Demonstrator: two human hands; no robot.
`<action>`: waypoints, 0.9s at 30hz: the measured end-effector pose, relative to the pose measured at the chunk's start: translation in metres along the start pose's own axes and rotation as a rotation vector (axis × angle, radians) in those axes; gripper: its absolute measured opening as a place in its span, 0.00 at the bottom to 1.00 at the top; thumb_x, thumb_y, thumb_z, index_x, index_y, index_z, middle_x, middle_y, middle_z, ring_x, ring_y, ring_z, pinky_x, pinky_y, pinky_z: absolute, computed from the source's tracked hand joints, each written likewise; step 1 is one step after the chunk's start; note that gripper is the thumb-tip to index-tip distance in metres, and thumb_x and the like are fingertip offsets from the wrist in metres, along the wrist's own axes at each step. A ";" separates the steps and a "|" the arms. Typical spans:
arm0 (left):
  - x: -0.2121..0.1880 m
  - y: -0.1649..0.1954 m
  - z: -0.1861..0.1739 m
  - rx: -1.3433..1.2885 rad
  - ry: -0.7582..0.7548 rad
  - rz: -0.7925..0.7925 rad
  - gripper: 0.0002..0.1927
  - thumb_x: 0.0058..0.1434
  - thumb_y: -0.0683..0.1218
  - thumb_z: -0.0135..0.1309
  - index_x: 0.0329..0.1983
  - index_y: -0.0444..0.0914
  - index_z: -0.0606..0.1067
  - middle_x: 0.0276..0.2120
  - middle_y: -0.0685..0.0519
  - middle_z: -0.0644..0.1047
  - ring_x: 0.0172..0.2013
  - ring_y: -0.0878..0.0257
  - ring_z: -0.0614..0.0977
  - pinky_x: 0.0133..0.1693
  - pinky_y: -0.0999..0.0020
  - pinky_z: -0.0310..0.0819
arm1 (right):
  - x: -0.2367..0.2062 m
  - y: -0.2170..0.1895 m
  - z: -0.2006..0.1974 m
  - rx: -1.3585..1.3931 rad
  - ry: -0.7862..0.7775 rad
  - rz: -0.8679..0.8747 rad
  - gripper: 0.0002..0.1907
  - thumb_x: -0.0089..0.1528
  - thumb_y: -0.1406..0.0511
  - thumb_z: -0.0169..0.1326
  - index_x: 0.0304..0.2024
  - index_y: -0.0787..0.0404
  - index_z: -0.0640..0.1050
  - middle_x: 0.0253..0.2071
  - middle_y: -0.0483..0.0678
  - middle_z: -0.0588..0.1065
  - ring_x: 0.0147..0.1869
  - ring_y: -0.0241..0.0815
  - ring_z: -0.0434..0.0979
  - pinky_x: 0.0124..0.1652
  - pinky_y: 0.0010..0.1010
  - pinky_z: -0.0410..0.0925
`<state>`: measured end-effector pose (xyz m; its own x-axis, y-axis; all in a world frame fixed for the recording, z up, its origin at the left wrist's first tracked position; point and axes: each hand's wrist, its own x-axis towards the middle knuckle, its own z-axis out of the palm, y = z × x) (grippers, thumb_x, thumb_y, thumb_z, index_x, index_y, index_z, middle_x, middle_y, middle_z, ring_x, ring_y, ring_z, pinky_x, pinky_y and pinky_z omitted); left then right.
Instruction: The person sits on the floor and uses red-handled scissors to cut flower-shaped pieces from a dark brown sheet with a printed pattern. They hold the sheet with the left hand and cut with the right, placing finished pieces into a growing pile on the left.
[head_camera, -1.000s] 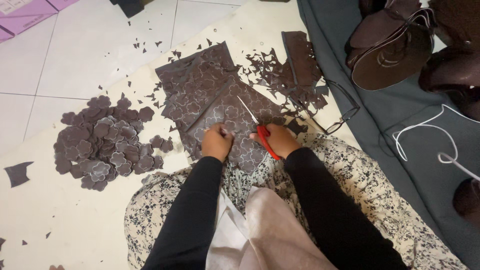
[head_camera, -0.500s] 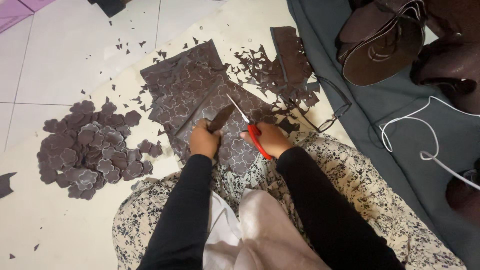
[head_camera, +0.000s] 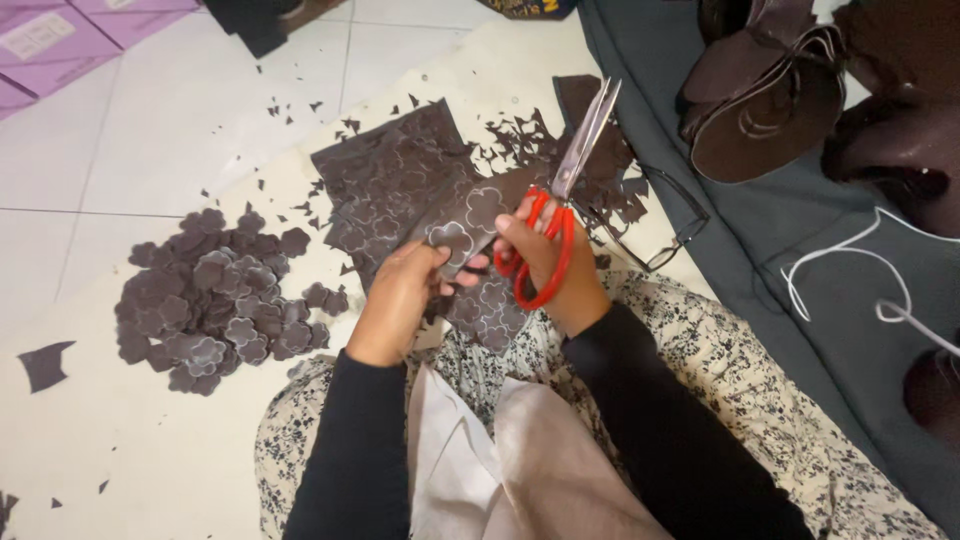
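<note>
My right hand (head_camera: 556, 268) grips red-handled scissors (head_camera: 560, 205), blades shut and pointing up and away. My left hand (head_camera: 402, 300) pinches a strip of dark brown material (head_camera: 470, 218) marked with pale flower outlines, lifted off the floor between both hands. Beneath them lies a larger brown sheet (head_camera: 385, 185) with the same flower outlines. To the left sits a pile of cut brown flower shapes (head_camera: 210, 300).
Brown scraps (head_camera: 540, 140) litter the cream mat beyond the scissors. Eyeglasses (head_camera: 665, 235) lie to the right near a grey cloth (head_camera: 800, 250) with brown sandal parts (head_camera: 765, 100) and white cord (head_camera: 850, 280). Purple boxes (head_camera: 60, 40) stand far left.
Both hands have risen off the sheet. The scissors swung from lying low across it to pointing upward, and my left hand has lifted a marked strip.
</note>
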<state>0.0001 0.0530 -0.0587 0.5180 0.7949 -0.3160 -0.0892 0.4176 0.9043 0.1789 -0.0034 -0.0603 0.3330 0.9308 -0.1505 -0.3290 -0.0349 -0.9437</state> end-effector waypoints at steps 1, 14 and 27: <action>-0.007 0.006 0.001 -0.010 -0.013 0.016 0.17 0.66 0.43 0.40 0.50 0.34 0.78 0.41 0.48 0.84 0.34 0.66 0.82 0.36 0.74 0.71 | -0.002 -0.010 0.005 -0.022 -0.012 -0.014 0.09 0.61 0.65 0.59 0.37 0.61 0.72 0.27 0.45 0.75 0.29 0.34 0.75 0.32 0.27 0.71; -0.047 0.021 0.018 -0.195 0.179 0.313 0.20 0.66 0.38 0.50 0.61 0.37 0.74 0.38 0.53 0.80 0.35 0.69 0.78 0.39 0.74 0.72 | -0.047 -0.033 0.021 -0.334 -0.173 -0.317 0.10 0.66 0.64 0.60 0.39 0.60 0.72 0.31 0.39 0.70 0.32 0.27 0.67 0.33 0.21 0.63; -0.057 0.021 0.027 -0.092 0.252 0.362 0.13 0.67 0.41 0.57 0.52 0.32 0.78 0.38 0.55 0.82 0.34 0.72 0.79 0.39 0.76 0.73 | -0.047 -0.033 0.001 -0.332 -0.304 -0.241 0.13 0.63 0.61 0.61 0.38 0.58 0.70 0.29 0.39 0.70 0.30 0.29 0.69 0.31 0.22 0.65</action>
<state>-0.0078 0.0048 -0.0138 0.2171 0.9747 -0.0539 -0.3078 0.1208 0.9438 0.1730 -0.0458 -0.0212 0.0764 0.9887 0.1288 0.0407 0.1260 -0.9912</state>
